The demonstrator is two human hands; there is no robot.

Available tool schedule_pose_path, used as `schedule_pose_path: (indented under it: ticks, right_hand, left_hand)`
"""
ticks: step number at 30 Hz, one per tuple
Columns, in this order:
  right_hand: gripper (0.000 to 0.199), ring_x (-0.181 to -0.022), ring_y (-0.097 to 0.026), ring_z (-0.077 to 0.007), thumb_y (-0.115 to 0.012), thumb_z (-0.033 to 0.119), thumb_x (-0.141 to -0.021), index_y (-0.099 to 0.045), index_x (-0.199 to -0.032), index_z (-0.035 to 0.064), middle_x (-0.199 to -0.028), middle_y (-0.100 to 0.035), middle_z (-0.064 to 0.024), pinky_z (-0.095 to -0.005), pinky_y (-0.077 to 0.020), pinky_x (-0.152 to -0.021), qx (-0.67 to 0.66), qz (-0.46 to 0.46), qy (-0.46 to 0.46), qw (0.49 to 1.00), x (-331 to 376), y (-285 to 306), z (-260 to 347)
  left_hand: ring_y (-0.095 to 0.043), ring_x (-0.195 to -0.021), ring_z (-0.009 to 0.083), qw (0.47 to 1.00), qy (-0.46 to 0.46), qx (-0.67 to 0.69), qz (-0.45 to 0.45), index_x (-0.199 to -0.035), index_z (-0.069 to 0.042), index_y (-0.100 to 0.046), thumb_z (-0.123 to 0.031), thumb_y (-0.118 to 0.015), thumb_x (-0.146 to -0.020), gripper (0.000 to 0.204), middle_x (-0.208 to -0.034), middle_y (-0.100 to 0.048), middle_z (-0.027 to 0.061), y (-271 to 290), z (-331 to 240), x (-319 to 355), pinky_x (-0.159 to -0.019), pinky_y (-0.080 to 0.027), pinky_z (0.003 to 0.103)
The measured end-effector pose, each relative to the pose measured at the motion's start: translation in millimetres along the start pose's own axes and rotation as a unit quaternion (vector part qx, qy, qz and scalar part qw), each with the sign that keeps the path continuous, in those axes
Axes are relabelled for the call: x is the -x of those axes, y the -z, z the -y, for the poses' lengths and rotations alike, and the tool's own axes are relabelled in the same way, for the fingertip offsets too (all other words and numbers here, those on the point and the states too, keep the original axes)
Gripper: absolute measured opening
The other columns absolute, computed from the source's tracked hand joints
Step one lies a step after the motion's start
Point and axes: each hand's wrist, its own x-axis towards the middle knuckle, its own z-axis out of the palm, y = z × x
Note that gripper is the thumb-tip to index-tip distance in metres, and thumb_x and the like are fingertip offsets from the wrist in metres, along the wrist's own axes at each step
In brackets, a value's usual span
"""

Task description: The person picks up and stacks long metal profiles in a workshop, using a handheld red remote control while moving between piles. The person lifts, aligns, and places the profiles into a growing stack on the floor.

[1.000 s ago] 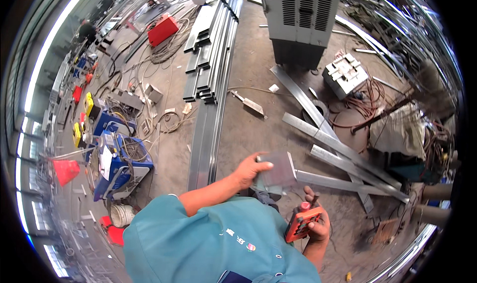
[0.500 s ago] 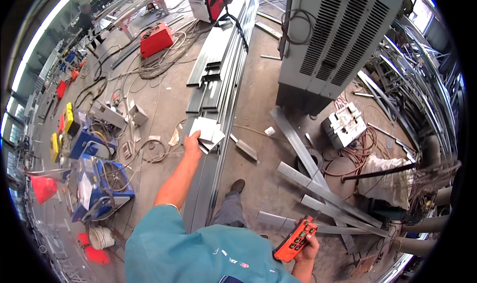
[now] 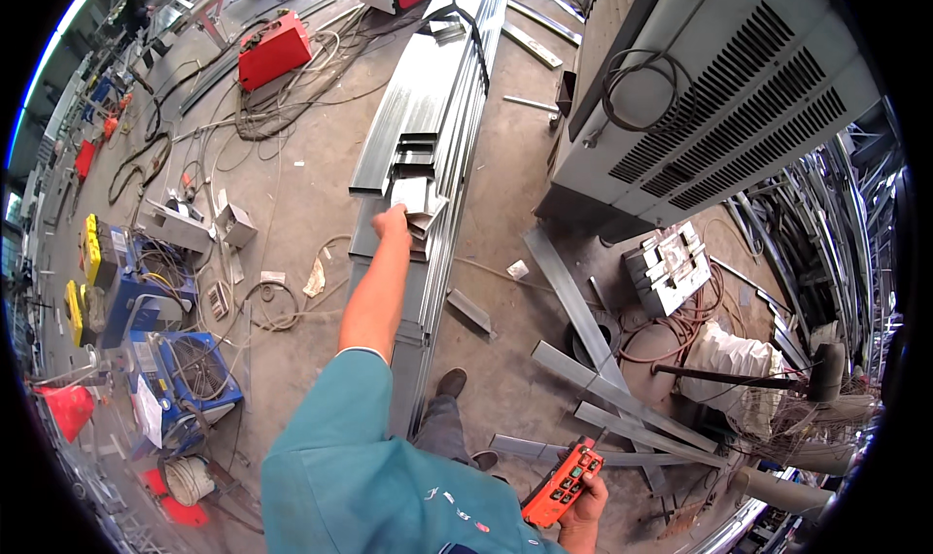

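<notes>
My left arm reaches forward over a long bundle of silver metal profiles (image 3: 403,97). At its end, my left hand (image 3: 391,222) is closed on the near edge of some small white sheets (image 3: 412,195), held just over the profiles' stepped ends. Whether the sheets touch the metal I cannot tell. Low at my right side, my right hand (image 3: 585,503) is wrapped round an orange crane remote control (image 3: 562,484) with several buttons on its face. A black strap (image 3: 476,44) loops round the far part of the bundle.
A tall grey vented cabinet (image 3: 719,97) stands at right. Loose metal lengths (image 3: 583,311) cross the floor nearer me. Blue machines (image 3: 185,384) sit at left, and a red box (image 3: 275,51) lies among cables further off. A person (image 3: 136,10) stands far left.
My left hand has moved forward along the bundle with the white sheets, toward the stepped profile ends. The whole view has shifted. My right hand keeps hold of the remote control.
</notes>
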Motion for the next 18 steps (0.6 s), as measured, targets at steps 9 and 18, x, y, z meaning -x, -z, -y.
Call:
schedule_pose_path:
  ticks: [9,18]
  right_hand:
    - [0.061,-0.098,-0.066,-0.0321,-0.061,0.018,-0.078,-0.049,-0.135,0.0014,-0.122,-0.061,-0.0208,-0.0456,-0.0574,-0.082,-0.011,-0.003,-0.023,1.000,-13.5,-20.9,-7.0]
    - [0.060,-0.098,-0.067,-0.0318,-0.061,0.017,-0.078,-0.050,-0.134,-0.0012,-0.123,-0.062,-0.0208,-0.0443,-0.0572,-0.084,-0.023,0.009,-0.026,0.999,-15.9,-7.2,1.4]
  left_hand:
    - [-0.057,-0.116,0.0442,0.875,-0.196,-0.442,-0.007,-0.128,0.006,-0.052,-0.050,-0.075,-0.076,0.080,-0.122,-0.059,0.0312,-23.1,-1.8,26.8,-0.099,-0.045,0.048]
    - [-0.052,-0.124,0.0440,0.888,-0.189,-0.418,0.000,-0.132,0.014,-0.044,-0.052,-0.073,-0.078,0.091,-0.130,-0.054,0.0336,10.6,3.5,6.2,-0.105,-0.040,0.046]
